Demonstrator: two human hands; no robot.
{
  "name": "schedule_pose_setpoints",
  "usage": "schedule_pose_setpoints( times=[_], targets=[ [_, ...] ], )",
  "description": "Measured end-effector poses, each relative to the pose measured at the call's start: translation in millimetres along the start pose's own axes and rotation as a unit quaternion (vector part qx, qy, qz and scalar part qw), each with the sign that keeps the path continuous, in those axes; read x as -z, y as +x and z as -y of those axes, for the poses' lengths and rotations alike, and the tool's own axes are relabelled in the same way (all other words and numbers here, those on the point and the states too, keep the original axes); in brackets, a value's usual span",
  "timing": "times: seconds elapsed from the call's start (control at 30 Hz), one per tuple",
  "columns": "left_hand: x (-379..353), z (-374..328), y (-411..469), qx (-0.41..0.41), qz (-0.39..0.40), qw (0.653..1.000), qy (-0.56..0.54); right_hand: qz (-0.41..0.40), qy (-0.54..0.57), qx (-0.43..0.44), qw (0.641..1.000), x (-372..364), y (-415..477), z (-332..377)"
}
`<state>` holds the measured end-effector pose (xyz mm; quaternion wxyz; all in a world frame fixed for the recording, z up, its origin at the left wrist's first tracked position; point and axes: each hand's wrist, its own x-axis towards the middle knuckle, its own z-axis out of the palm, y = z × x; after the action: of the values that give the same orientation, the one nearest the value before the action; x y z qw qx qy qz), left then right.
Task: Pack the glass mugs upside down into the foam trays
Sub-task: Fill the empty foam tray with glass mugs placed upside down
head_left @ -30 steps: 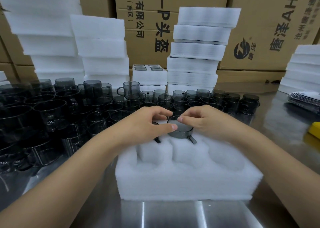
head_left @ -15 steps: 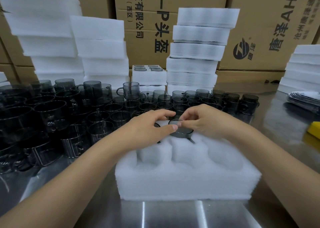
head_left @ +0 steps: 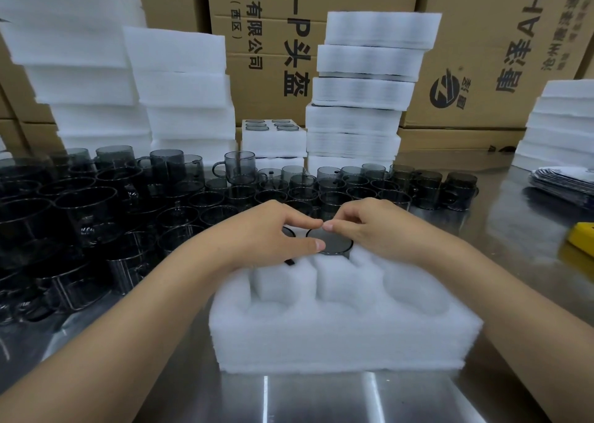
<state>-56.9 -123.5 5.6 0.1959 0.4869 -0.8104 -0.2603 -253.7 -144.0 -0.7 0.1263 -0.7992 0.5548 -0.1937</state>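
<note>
Head view, mug [head_left: 332,243]: upside down with its flat base up, seated in the middle back pocket of the foam tray [head_left: 337,339]
Hands: left hand [head_left: 266,234] and right hand [head_left: 369,226] both pinch the mug's base rim, fingertips meeting over its far edge
Neighbour: a second mug [head_left: 288,231] lies half hidden under the left hand
Key relation: the mug's axis is vertical, directly below both hands, so any remaining push is probably straight down
Supply: loose mugs [head_left: 96,204] crowd the tabletop [head_left: 321,397] nearer the left hand
</note>
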Motion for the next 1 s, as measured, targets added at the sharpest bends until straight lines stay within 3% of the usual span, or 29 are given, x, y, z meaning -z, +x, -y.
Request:
schedule_pose_setpoints(
  times=[0.37,0.6,0.67,0.73,0.8,0.87,1.0],
  targets=[
    [-0.2,-1.2,-0.3,0.0,-0.002,0.999,0.036,0.002,-0.007,0.018,1.0,0.4,4.6,-1.4],
    [-4.7,1.3,-2.7,-0.027,-0.017,0.999,-0.006,-0.023,-0.012,0.02,0.999,3.5,0.7,-2.1],
    [-5.4,4.2,-2.3,-0.018,-0.027,0.999,-0.013,-0.094,0.041,-0.008,0.995,16.4,3.9,-10.2],
    [-5.8,5.5,-2.8,-0.007,-0.03,0.999,-0.013,-0.228,0.097,-0.056,0.967,36.4,17.8,-34.5],
    [-6.5,6.2,-3.0,-0.004,-0.032,0.999,-0.009,-0.319,0.037,-0.107,0.941,57.9,35.5,-74.0],
    [-7.4,6.9,-3.2,-0.002,-0.034,0.999,-0.009,-0.302,-0.052,-0.175,0.936,72.9,50.2,-119.8],
    [-7.7,8.3,-3.7,-0.003,-0.034,0.999,0.002,-0.173,-0.14,-0.281,0.933,82.9,65.5,-182.4]
  ],
)
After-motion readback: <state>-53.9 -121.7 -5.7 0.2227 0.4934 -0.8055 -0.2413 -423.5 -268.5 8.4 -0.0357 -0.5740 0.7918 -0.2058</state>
